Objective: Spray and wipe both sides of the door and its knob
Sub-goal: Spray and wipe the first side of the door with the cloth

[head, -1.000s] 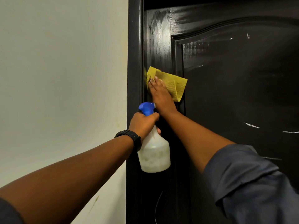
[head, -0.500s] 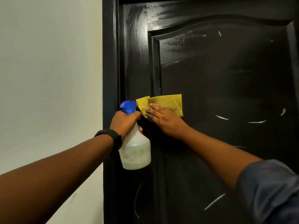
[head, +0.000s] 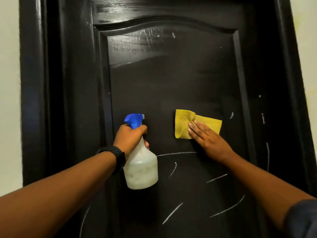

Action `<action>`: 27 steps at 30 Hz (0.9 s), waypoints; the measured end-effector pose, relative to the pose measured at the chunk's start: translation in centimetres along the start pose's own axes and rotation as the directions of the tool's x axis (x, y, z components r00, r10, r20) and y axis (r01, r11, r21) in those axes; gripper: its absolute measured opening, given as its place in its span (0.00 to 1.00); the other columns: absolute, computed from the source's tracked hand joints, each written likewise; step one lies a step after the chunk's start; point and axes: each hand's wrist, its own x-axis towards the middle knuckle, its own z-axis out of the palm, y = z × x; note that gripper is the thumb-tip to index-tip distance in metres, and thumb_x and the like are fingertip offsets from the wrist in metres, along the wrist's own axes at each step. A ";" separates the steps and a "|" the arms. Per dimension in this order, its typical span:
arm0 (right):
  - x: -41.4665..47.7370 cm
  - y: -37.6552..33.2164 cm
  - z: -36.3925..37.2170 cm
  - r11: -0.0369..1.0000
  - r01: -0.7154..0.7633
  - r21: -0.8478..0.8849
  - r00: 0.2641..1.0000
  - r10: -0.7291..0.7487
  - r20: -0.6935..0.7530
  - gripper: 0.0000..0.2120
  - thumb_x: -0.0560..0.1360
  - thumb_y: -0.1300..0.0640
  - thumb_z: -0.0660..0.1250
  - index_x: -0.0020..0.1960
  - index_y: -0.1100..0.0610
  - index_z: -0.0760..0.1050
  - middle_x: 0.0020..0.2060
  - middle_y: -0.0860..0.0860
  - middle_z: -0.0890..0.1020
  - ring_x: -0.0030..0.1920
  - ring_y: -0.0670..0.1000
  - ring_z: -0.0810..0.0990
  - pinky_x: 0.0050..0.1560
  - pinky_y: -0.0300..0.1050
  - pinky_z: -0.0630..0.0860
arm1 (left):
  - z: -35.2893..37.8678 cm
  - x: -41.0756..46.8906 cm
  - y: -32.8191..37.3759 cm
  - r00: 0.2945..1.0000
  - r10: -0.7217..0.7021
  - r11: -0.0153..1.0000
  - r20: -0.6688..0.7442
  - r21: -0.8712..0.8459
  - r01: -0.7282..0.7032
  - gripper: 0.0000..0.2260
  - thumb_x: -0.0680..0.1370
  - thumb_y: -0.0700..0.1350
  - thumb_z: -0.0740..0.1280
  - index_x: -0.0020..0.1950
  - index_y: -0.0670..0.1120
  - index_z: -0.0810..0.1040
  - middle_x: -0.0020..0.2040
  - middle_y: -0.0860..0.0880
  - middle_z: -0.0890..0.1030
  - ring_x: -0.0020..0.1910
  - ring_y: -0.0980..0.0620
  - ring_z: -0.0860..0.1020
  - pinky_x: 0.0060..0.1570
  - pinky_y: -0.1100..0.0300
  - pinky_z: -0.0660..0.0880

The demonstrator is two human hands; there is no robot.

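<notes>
A black panelled door [head: 171,83] fills the view, with white chalk-like streaks across its lower half. My left hand [head: 129,137] grips the neck of a white spray bottle [head: 140,170] with a blue trigger head, held upright in front of the door's left side. My right hand [head: 208,140] lies flat with straight fingers, pressing a yellow cloth [head: 181,124] against the middle of the raised panel. The door knob is not in sight.
The black door frame [head: 34,100] runs down the left side and a pale wall [head: 8,83] lies beyond it. More pale wall [head: 305,40] shows at the upper right. A black watch [head: 118,158] sits on my left wrist.
My right hand has slid the cloth from the door's left stile rightward to the middle of the panel. The view has shifted right, and the bottle stays in my left hand.
</notes>
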 end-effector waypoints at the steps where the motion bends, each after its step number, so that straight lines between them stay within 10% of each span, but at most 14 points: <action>1: -1.1 1.2 0.3 1.000 -0.018 -0.012 1.000 0.018 -0.004 0.27 0.77 0.67 0.57 0.76 0.64 0.61 0.75 0.61 0.62 0.76 0.62 0.59 0.75 0.57 0.59 | 1.3 0.2 0.0 1.000 0.005 1.000 0.012 -0.002 -0.005 0.11 0.79 0.42 0.67 0.58 0.38 0.77 0.30 0.42 0.82 0.34 0.43 0.82 0.46 0.47 0.82; 13: -5.6 11.9 3.2 0.891 -0.448 0.077 0.884 0.454 -0.113 0.38 0.63 0.78 0.64 0.73 0.66 0.67 0.74 0.62 0.66 0.74 0.63 0.64 0.71 0.58 0.66 | 10.5 2.8 1.5 0.998 0.062 0.998 0.033 -0.002 -0.062 0.09 0.77 0.39 0.67 0.54 0.35 0.77 0.31 0.38 0.81 0.33 0.40 0.81 0.45 0.42 0.82; 18: -6.3 16.3 3.0 0.733 -0.666 0.140 0.727 0.679 -0.098 0.21 0.72 0.72 0.64 0.64 0.66 0.75 0.72 0.61 0.69 0.72 0.64 0.66 0.66 0.64 0.71 | 13.1 3.6 2.0 0.995 0.083 0.996 0.052 -0.025 -0.082 0.05 0.77 0.39 0.67 0.49 0.38 0.75 0.29 0.38 0.80 0.29 0.40 0.80 0.43 0.43 0.82; 22: -6.7 17.5 3.8 0.791 -0.603 0.101 0.784 0.611 -0.107 0.24 0.76 0.67 0.57 0.73 0.64 0.67 0.73 0.60 0.67 0.73 0.62 0.66 0.68 0.62 0.69 | 14.8 4.2 2.2 0.993 0.095 0.995 0.070 -0.040 -0.093 0.04 0.77 0.39 0.67 0.48 0.38 0.75 0.29 0.38 0.80 0.29 0.40 0.80 0.41 0.46 0.81; 27: -4.5 19.2 3.4 0.504 -0.792 0.344 0.469 0.864 -0.187 0.25 0.76 0.69 0.55 0.72 0.62 0.69 0.76 0.58 0.64 0.76 0.57 0.62 0.71 0.50 0.64 | 16.5 4.5 2.3 0.990 0.109 0.993 0.092 -0.044 -0.105 0.04 0.78 0.40 0.67 0.48 0.39 0.75 0.30 0.38 0.80 0.30 0.40 0.80 0.44 0.45 0.81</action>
